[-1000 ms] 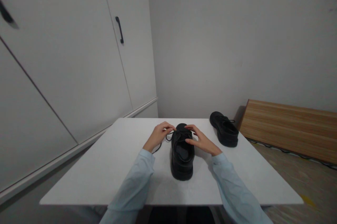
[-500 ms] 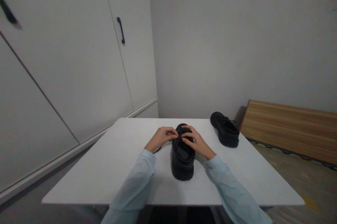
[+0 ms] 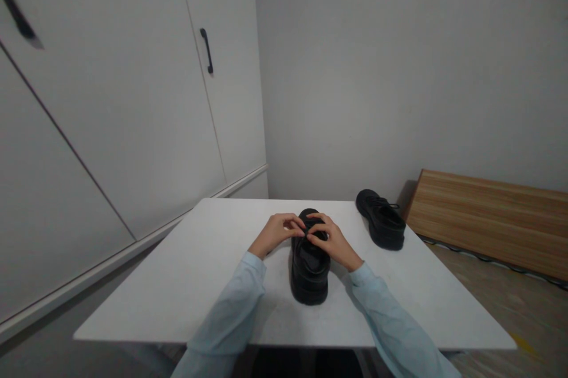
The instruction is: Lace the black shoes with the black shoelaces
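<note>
A black shoe (image 3: 309, 283) stands upright on the white table, its heel toward me and its toe pointing away. My left hand (image 3: 277, 232) comes in from the left over the shoe's lacing, thumb and fingertips pinched on the dark shoelace. From the right, my right hand (image 3: 331, 240) reaches over the same spot, thumb and index finger closed on the lace close to the left fingertips. The fingers hide most of the lacing, so the lace's exact shape cannot be made out.
A second black shoe (image 3: 380, 221), laced, sits at the table's far right edge. The white table (image 3: 186, 283) stands near a white cabinet (image 3: 133, 100) and a grey wall (image 3: 377, 70). A wood-grain board (image 3: 483, 218) leans at the right.
My left hand has moved slightly right, bringing its fingertips closer to the right hand's over the lacing. The right hand and both shoes stay nearly in place; the view shifts slightly.
</note>
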Demonstrator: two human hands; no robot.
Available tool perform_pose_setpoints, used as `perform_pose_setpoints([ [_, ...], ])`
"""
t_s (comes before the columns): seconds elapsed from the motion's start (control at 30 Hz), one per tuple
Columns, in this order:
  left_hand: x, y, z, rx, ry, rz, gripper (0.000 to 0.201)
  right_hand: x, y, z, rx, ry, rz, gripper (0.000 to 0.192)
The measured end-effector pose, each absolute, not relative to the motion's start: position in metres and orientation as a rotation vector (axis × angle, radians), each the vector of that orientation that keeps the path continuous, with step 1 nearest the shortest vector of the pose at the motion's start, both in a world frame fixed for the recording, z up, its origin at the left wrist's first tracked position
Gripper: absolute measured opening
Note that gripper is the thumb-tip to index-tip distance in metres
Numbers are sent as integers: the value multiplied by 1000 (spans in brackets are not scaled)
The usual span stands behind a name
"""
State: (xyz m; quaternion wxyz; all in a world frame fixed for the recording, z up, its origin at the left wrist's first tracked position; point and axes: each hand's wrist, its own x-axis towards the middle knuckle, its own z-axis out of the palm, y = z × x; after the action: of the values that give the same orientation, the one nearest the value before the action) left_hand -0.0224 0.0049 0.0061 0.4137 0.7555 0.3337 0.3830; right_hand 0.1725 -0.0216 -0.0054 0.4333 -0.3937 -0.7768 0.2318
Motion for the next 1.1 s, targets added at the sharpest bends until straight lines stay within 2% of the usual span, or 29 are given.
perform_pose_setpoints([
  [0.23, -19, 2, 5, 2022, 865, 976, 61, 173, -20, -7, -943, -1886, 583, 7],
  [0.43, -17, 3, 1, 1951, 714, 952, 58, 174, -21, -1, -929, -1824, 637, 11],
  [0.83, -18, 0, 2, 1876, 791, 878, 57, 191, -19, 6, -853, -1515, 877, 24],
  [1.1, -20, 2, -2, 1864, 754, 883, 54, 202, -19, 10, -702, -1293, 1062, 24],
])
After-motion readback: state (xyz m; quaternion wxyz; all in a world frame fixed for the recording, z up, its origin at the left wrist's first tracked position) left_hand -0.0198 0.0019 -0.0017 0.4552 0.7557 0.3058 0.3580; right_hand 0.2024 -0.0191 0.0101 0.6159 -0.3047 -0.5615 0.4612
